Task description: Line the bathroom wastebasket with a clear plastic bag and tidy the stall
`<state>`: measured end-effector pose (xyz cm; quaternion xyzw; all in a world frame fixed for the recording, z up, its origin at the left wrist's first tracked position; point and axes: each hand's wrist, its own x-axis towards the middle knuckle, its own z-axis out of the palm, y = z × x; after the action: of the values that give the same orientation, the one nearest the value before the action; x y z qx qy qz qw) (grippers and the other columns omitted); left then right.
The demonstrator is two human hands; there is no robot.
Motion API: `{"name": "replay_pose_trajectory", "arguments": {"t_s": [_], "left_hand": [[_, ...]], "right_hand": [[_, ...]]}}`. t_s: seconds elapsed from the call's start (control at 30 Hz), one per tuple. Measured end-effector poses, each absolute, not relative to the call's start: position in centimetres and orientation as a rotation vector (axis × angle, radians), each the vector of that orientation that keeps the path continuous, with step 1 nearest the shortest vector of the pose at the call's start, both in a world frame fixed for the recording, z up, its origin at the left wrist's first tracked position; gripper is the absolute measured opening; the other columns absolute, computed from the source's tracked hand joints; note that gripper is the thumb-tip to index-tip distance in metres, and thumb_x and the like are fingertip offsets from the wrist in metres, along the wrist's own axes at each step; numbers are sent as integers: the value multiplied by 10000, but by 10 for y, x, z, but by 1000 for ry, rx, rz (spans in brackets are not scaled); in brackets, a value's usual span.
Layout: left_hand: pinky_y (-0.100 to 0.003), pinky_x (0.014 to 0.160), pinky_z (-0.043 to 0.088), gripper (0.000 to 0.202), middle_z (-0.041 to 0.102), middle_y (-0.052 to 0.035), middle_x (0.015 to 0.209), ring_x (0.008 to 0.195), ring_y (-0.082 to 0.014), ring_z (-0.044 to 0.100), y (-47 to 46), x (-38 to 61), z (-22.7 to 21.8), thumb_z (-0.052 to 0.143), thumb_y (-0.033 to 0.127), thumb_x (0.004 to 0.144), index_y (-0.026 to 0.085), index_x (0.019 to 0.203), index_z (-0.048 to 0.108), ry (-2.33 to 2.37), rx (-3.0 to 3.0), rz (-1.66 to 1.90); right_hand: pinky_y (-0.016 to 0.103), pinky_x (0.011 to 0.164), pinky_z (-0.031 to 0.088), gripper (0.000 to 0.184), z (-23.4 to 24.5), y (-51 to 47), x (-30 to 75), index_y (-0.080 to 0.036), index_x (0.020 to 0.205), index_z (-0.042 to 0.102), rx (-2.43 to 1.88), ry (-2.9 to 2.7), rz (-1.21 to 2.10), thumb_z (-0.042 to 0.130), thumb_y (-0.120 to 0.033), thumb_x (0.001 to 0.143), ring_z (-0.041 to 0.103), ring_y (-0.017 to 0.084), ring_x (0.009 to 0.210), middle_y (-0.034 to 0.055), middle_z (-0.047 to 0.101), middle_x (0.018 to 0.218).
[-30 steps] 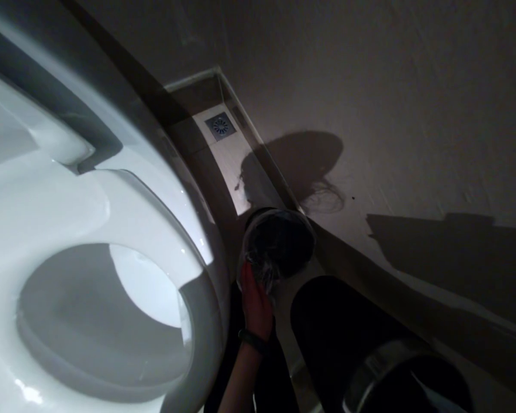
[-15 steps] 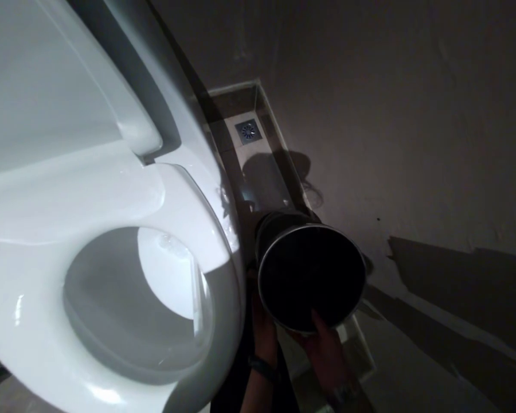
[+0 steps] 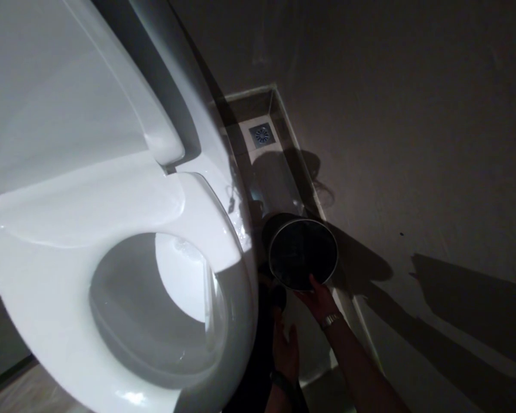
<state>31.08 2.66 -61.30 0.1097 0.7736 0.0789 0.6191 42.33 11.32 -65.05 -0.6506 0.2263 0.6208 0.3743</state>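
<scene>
A black bin (image 3: 303, 255) with a thin shiny rim is low down beside the toilet, its dark opening facing me. My right hand (image 3: 320, 298), with a metal watch at the wrist, grips the near edge of the bin, thumb over the rim and fingers beneath. Just short of the bin, my left hand (image 3: 286, 347) is apart from it with thumb and fingers spread, holding nothing. A dark band circles that wrist. The bin's inside is too dark to make out.
The white toilet (image 3: 210, 252) fills the left, its lid (image 3: 163, 135) raised. A square floor drain (image 3: 262, 135) lies in the tiled corner beyond the bin. The wall (image 3: 413, 160) bounds the right side, with shadows across it.
The bin has gone down and away from me, looking smaller, with my right hand still on its rim. My left hand has come off the bin and drawn back.
</scene>
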Motion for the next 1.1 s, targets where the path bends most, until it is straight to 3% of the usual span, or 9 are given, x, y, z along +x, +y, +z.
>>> {"name": "replay_pose_trajectory", "arguments": {"t_s": [0.13, 0.27, 0.37, 0.53, 0.67, 0.8, 0.9, 1.0, 1.1], "left_hand": [[-400, 1202, 313, 624, 406, -262, 1546, 1421, -278, 440, 23, 322, -600, 392, 190, 883, -88, 1441, 371, 1716, 346, 84], [-360, 1143, 398, 608, 500, -219, 1493, 1341, -258, 538, 18, 317, -587, 405, 224, 871, -40, 1416, 453, 1648, 461, 32], [-366, 1124, 424, 593, 590, -207, 1410, 1296, -270, 578, 23, 300, -572, 446, 236, 804, 0, 1338, 553, 1672, 514, 8], [-453, 1067, 465, 474, 707, -271, 1176, 1148, -354, 661, 47, 265, -531, 513, 316, 654, 62, 1019, 677, 1698, 627, 4], [-477, 1044, 467, 431, 734, -220, 1076, 1093, -367, 670, 67, 249, -497, 504, 461, 595, 181, 897, 631, 1646, 725, -9], [-545, 1049, 438, 523, 696, -249, 1078, 1124, -431, 623, 84, 256, -477, 543, 553, 524, 181, 887, 595, 1619, 802, 17], [-534, 995, 471, 526, 709, -185, 995, 1042, -388, 645, 87, 277, -457, 593, 553, 543, 172, 905, 620, 1534, 865, 100], [-459, 947, 503, 491, 717, -139, 974, 986, -312, 658, 78, 312, -429, 643, 535, 594, 163, 915, 658, 1400, 920, 208], [-422, 937, 512, 506, 725, -143, 1054, 1038, -298, 661, 64, 357, -407, 721, 510, 607, 159, 969, 677, 1259, 946, 299]], "right_hand": [[445, 807, 640, 497, -661, 196, 408, -251, 1034, 632, -1584, 452, 1614, 870, -322, 604, 721, 255, 959, 30, 739, 1152], [409, 907, 597, 461, -664, 284, 382, -299, 1188, 565, -1521, 338, 1598, 726, -306, 756, 601, 200, 1222, -15, 600, 1401], [400, 881, 600, 433, -636, 292, 369, -314, 1167, 586, -1522, 282, 1607, 719, -309, 755, 578, 204, 1245, -11, 600, 1386], [393, 695, 577, 473, -555, 185, 374, -243, 925, 683, -1599, 220, 1660, 862, -482, 558, 701, 264, 913, 56, 751, 957], [350, 621, 529, 550, -501, 62, 401, -215, 858, 701, -1777, 317, 1567, 903, -490, 427, 690, 268, 809, 70, 747, 839], [347, 638, 528, 563, -461, -61, 438, -246, 927, 722, -1873, 470, 1293, 904, -375, 411, 675, 300, 956, 86, 743, 992], [384, 758, 557, 601, -437, -123, 469, -303, 1073, 700, -1790, 463, 999, 894, -337, 505, 614, 302, 1170, 82, 675, 1255], [413, 901, 544, 683, -421, -128, 502, -325, 1149, 659, -1721, 355, 788, 888, -362, 506, 519, 294, 1312, 64, 575, 1419], [418, 959, 524, 605, -417, -88, 531, -290, 1064, 666, -1733, 182, 693, 830, -442, 502, 538, 290, 1285, 70, 612, 1366]]}}
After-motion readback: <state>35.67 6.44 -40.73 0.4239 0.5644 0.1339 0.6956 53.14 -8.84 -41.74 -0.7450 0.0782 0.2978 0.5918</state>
